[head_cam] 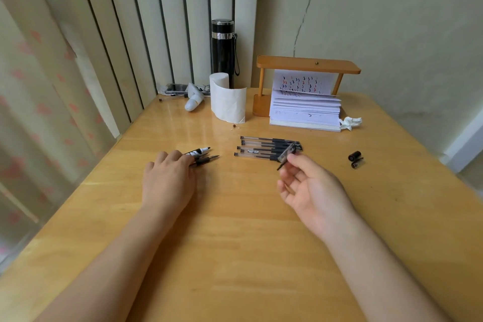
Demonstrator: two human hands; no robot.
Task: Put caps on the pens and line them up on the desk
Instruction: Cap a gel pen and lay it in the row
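Note:
Several clear-barrelled black pens (pixel 264 148) lie side by side in a row at the middle of the wooden desk (pixel 235 230). My right hand (pixel 311 191) holds a clear pen cap (pixel 286 154) between thumb and fingertips, just at the row's right end. My left hand (pixel 168 178) rests palm down on a few uncapped pens (pixel 205 157), whose tips stick out to the right of my fingers; one has a black and white barrel. Two more caps (pixel 356 159) lie on the desk at the right.
At the back stand a black flask (pixel 223 47), a toilet roll (pixel 228 102), a small wooden shelf (pixel 308 65) over a stack of paper (pixel 305 112), a crumpled tissue (pixel 350 122) and a white tube (pixel 194 100). A curtain hangs at the left.

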